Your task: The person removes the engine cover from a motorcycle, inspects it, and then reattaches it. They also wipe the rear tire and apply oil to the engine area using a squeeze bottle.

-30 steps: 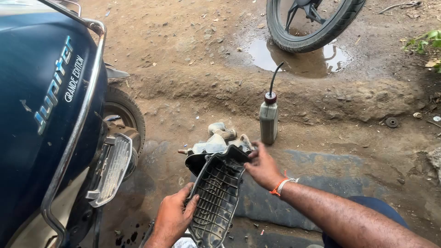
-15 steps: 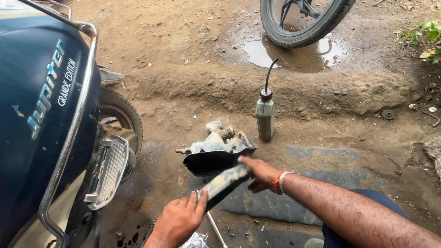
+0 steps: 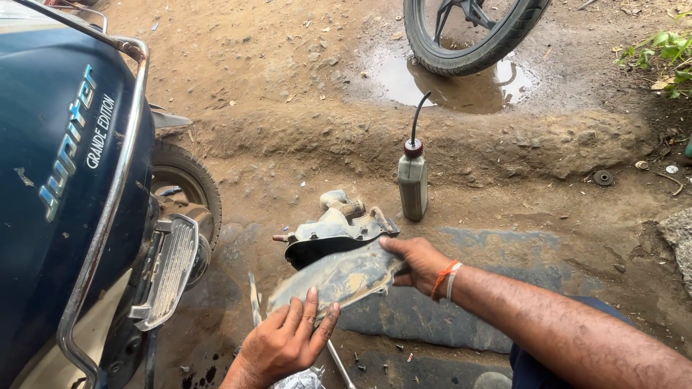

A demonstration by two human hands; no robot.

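Note:
I hold a flat, dusty grey plastic cover [image 3: 339, 277] over the muddy ground, its smooth outer side facing up. My left hand [image 3: 285, 342] grips its near end with the fingers spread over it. My right hand [image 3: 417, 263], with an orange and white thread at the wrist, grips its far end. Just behind the cover lies a black housing with a metal pipe fitting on top [image 3: 335, 230]. A grey oil bottle with a long black spout [image 3: 413, 180] stands upright beyond it.
A dark blue scooter [image 3: 65, 187] fills the left, with its rear wheel [image 3: 184, 184] and footrest [image 3: 169, 270] close to my left hand. A tyre [image 3: 468, 36] stands in a puddle at the top. Small screws and a metal rod lie near my knees.
The cover has been turned over: its ribbed inner side faced up before, and now the smooth outer side does. Both hands shifted their grip along it.

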